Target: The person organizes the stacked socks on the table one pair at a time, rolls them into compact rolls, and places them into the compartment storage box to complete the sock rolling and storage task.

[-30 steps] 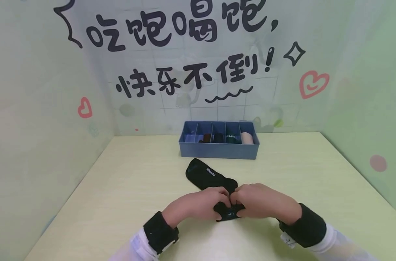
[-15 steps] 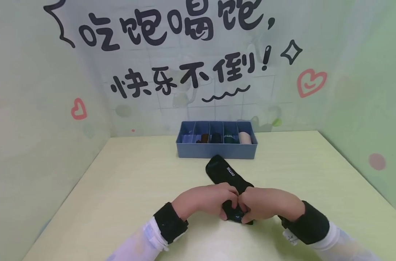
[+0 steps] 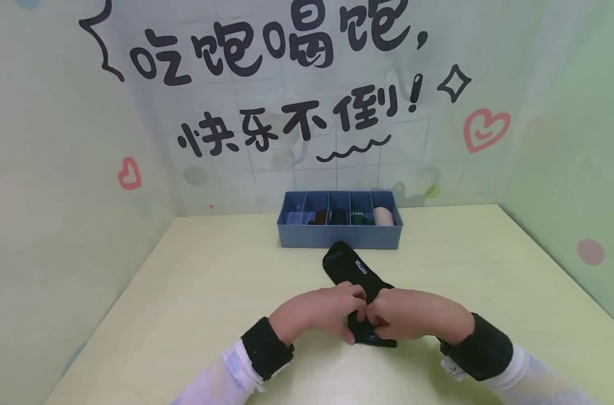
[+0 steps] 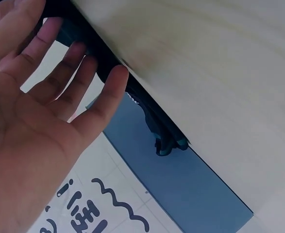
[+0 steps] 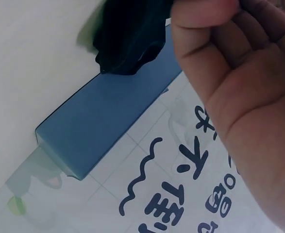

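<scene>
A black sock with white COTTON lettering lies flat on the table, its toe slanting up and left toward the blue box. My left hand pinches its near part from the left, thumb low by the edge. From the right, my right hand grips the same part with curled fingers, knuckles meeting the left fingers. In the left wrist view, the left hand's outer fingers are loosely bent beside the dark sock. The right wrist view has the sock hanging past the bent fingers; the fingertips are largely hidden.
A blue divided box stands at the table's back, just beyond the sock's toe. Its compartments hold rolled items, among them a brown one, a dark green one and a pale pink one. A lettered wall sheet rises behind.
The sock has shifted right and turned slightly, toe nearer the box. Both hands went with it, and the right fingers have curled in further. Little differs over the last half second.
</scene>
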Action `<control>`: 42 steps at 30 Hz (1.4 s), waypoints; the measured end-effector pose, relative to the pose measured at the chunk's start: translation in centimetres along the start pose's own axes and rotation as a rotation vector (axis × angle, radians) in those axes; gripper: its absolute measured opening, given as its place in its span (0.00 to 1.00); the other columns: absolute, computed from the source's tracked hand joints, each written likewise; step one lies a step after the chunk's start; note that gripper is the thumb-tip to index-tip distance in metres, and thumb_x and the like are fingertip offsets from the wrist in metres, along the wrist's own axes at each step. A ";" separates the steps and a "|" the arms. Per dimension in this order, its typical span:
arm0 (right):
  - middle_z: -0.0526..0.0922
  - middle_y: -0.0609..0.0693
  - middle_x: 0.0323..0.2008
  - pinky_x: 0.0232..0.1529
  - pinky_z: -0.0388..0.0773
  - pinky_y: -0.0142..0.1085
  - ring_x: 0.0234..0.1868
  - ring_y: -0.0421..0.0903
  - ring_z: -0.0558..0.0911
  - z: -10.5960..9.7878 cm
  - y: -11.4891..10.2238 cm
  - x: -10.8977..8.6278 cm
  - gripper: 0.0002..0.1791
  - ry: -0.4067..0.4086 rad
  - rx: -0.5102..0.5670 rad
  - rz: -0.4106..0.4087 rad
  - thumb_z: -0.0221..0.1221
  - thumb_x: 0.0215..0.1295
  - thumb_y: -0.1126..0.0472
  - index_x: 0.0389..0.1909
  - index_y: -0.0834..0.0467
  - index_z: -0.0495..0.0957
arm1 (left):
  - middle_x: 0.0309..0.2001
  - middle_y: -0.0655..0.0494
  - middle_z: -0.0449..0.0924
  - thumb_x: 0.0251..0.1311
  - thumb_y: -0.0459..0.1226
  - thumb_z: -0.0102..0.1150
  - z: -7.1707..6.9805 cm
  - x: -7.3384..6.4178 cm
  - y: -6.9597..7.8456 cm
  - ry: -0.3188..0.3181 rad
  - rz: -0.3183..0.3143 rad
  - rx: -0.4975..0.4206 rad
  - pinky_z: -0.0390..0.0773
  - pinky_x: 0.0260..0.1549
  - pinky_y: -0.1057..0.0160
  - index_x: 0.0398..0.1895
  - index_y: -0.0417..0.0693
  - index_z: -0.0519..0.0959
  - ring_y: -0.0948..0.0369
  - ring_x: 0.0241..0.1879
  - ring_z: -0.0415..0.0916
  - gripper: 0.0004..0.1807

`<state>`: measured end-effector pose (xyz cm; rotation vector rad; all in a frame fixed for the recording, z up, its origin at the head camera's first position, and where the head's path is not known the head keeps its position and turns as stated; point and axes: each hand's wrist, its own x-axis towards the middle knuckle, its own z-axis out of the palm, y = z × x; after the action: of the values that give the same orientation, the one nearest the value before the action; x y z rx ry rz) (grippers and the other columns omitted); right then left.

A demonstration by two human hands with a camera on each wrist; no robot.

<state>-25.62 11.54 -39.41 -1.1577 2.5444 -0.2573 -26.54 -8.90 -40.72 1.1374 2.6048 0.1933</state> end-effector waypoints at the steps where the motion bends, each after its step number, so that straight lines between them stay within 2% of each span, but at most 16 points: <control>1: 0.62 0.36 0.15 0.27 0.64 0.26 0.18 0.32 0.64 0.0 0.0 0.0 0.19 0.013 -0.006 -0.028 0.65 0.66 0.68 0.18 0.49 0.74 | 0.62 0.60 0.77 0.56 0.47 0.82 0.0 0.0 0.0 -0.001 -0.002 0.002 0.79 0.56 0.69 0.45 0.57 0.85 0.63 0.60 0.69 0.17; 4: 0.62 0.36 0.15 0.27 0.64 0.25 0.18 0.31 0.63 0.0 0.0 0.1 0.19 0.053 -0.030 -0.099 0.65 0.67 0.68 0.18 0.48 0.75 | 0.62 0.60 0.77 0.57 0.47 0.81 0.1 -0.1 0.1 0.003 -0.006 0.020 0.80 0.56 0.69 0.47 0.57 0.85 0.64 0.60 0.69 0.18; 7: 0.62 0.36 0.16 0.27 0.65 0.25 0.18 0.31 0.63 0.0 0.0 0.1 0.18 0.071 -0.042 -0.118 0.65 0.67 0.68 0.19 0.49 0.76 | 0.62 0.60 0.78 0.58 0.47 0.80 -0.1 -0.3 0.3 0.011 -0.005 0.044 0.80 0.55 0.70 0.49 0.57 0.85 0.64 0.59 0.70 0.19; 14: 0.62 0.36 0.16 0.28 0.67 0.26 0.19 0.32 0.66 0.0 -0.1 0.0 0.17 0.036 -0.037 -0.050 0.66 0.63 0.69 0.19 0.48 0.76 | 0.60 0.60 0.79 0.58 0.47 0.80 -0.2 -0.3 0.3 0.000 -0.011 0.048 0.81 0.52 0.69 0.45 0.57 0.87 0.64 0.58 0.71 0.14; 19: 0.65 0.37 0.15 0.29 0.70 0.28 0.19 0.33 0.68 0.2 -0.4 -0.1 0.16 0.006 -0.039 0.010 0.72 0.63 0.63 0.20 0.48 0.78 | 0.59 0.63 0.81 0.58 0.48 0.80 -0.4 -0.5 0.4 -0.008 -0.025 0.032 0.81 0.50 0.69 0.40 0.59 0.90 0.65 0.55 0.72 0.11; 24: 0.67 0.37 0.15 0.31 0.71 0.29 0.21 0.34 0.68 0.5 -0.7 -0.1 0.17 0.011 -0.075 0.024 0.79 0.56 0.60 0.21 0.48 0.78 | 0.51 0.64 0.79 0.56 0.52 0.81 -0.2 -0.6 0.9 0.032 -0.001 0.112 0.78 0.43 0.72 0.37 0.60 0.91 0.67 0.47 0.70 0.12; 28: 0.63 0.37 0.15 0.30 0.68 0.28 0.20 0.34 0.65 0.6 -0.8 0.0 0.19 0.040 -0.119 -0.010 0.78 0.55 0.63 0.18 0.48 0.75 | 0.42 0.66 0.80 0.56 0.51 0.81 0.0 -0.6 1.3 0.055 0.002 0.189 0.75 0.37 0.72 0.34 0.61 0.91 0.69 0.41 0.69 0.10; 31: 0.57 0.36 0.15 0.27 0.62 0.28 0.20 0.34 0.60 0.7 -0.7 0.0 0.22 0.068 -0.141 -0.048 0.75 0.56 0.66 0.15 0.48 0.72 | 0.31 0.67 0.76 0.58 0.47 0.80 0.0 -0.6 1.7 0.050 0.005 0.208 0.70 0.30 0.72 0.25 0.59 0.88 0.69 0.32 0.67 0.10; 33: 0.54 0.36 0.16 0.26 0.59 0.28 0.20 0.34 0.59 0.8 -0.7 0.0 0.24 0.091 -0.151 -0.078 0.73 0.56 0.68 0.14 0.48 0.70 | 0.23 0.67 0.69 0.60 0.43 0.78 0.0 -0.6 1.9 0.050 0.000 0.203 0.65 0.26 0.71 0.18 0.57 0.82 0.68 0.26 0.63 0.16; 36: 0.55 0.36 0.16 0.25 0.59 0.27 0.19 0.34 0.59 0.9 -0.5 0.0 0.22 0.118 -0.149 -0.118 0.70 0.57 0.71 0.13 0.49 0.71 | 0.18 0.66 0.59 0.59 0.39 0.75 -0.1 -0.6 2.1 0.060 -0.015 0.214 0.59 0.22 0.69 0.12 0.56 0.72 0.66 0.21 0.58 0.23; 39: 0.62 0.35 0.16 0.27 0.64 0.26 0.21 0.33 0.63 0.9 -0.3 0.1 0.18 0.120 -0.117 -0.134 0.70 0.61 0.71 0.16 0.50 0.79 | 0.16 0.65 0.57 0.58 0.38 0.74 -0.2 -0.7 2.4 0.071 -0.025 0.231 0.57 0.21 0.69 0.12 0.57 0.69 0.66 0.20 0.57 0.24; 42: 0.72 0.37 0.19 0.31 0.70 0.27 0.24 0.34 0.68 0.7 0.0 0.2 0.13 0.109 -0.063 -0.105 0.72 0.61 0.71 0.22 0.51 0.86 | 0.16 0.65 0.57 0.60 0.37 0.73 -0.3 -0.8 2.5 0.077 -0.030 0.220 0.57 0.21 0.69 0.13 0.57 0.71 0.66 0.20 0.57 0.22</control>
<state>-25.50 11.36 -40.17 -1.3383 2.6057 -0.2751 -24.42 -7.80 -39.72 1.1814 2.7630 -0.0586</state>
